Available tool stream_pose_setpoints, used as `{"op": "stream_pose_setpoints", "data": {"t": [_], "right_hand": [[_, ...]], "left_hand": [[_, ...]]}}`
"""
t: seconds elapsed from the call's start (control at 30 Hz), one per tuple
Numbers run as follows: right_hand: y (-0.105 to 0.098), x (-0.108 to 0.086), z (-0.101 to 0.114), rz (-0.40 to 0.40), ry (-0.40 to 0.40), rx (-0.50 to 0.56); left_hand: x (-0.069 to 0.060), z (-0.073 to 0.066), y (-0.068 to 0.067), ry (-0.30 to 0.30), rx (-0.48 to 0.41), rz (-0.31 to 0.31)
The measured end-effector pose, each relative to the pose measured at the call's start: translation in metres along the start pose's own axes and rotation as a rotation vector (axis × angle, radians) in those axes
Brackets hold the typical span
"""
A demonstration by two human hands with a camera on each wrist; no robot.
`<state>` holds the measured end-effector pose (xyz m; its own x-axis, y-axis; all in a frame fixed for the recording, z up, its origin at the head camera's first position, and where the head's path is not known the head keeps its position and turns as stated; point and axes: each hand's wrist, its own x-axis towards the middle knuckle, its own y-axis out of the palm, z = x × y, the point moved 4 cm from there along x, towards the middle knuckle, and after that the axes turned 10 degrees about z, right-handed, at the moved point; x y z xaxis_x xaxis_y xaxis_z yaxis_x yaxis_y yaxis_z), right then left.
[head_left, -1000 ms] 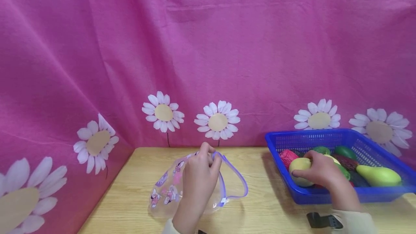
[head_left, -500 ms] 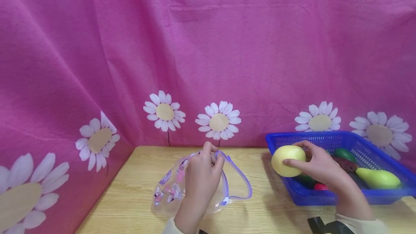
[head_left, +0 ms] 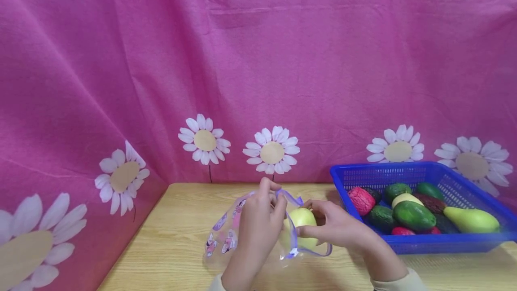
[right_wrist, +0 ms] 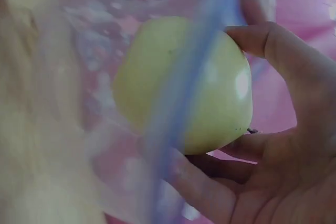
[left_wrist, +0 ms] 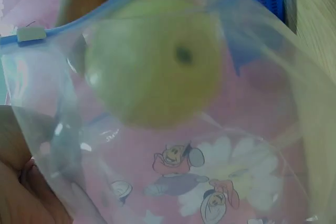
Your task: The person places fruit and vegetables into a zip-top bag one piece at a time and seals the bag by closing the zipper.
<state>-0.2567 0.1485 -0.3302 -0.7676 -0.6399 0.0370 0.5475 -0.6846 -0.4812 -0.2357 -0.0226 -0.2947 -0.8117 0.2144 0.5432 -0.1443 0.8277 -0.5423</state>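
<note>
My left hand (head_left: 258, 226) pinches the upper rim of a clear plastic zip bag (head_left: 229, 241) printed with cartoon figures. The bag's purple-edged mouth gapes toward the right. In that mouth is a pale yellow-green apple (head_left: 305, 219), held by my right hand (head_left: 341, 226) with thumb and fingers around its near side. In the right wrist view, the blue zip strip (right_wrist: 184, 85) crosses in front of the apple, part of which lies inside the bag. Through the clear film, the left wrist view shows the apple's dark-spotted end. A white slider (left_wrist: 31, 34) sits on the zip.
On the right of the wooden table (head_left: 161, 228) stands a blue plastic basket (head_left: 420, 245). It holds several fruits and vegetables, among them a green pear (head_left: 472, 220), a dark green avocado (head_left: 414, 215) and a pinkish-red piece (head_left: 361, 200). Behind hangs a pink flowered cloth (head_left: 323, 80).
My right hand has lifted the apple from the basket and carried it left into the bag's mouth. My left hand keeps its hold on the rim, shifted slightly right.
</note>
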Motion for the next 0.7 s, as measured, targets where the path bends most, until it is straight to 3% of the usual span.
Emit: {"op": "stream_pose_setpoints", "data": {"t": [0.17,0.33,0.43,0.6,0.7], "right_hand": [[0.014,0.008,-0.008,-0.019,0.010,-0.031],[0.017,0.012,-0.015,-0.190,0.067,-0.201],[0.014,0.013,-0.019,-0.282,0.173,-0.293],[0.011,0.010,-0.026,-0.283,0.332,-0.319],[0.013,0.011,-0.028,-0.261,0.326,-0.259]], "left_hand": [[-0.002,-0.005,0.001,0.035,-0.061,0.006],[-0.006,-0.015,-0.008,0.040,-0.088,0.007],[-0.008,-0.020,-0.016,0.042,-0.100,0.016],[-0.011,-0.024,-0.014,0.011,-0.133,0.114],[-0.014,-0.027,-0.006,0.022,-0.138,0.204]]}}
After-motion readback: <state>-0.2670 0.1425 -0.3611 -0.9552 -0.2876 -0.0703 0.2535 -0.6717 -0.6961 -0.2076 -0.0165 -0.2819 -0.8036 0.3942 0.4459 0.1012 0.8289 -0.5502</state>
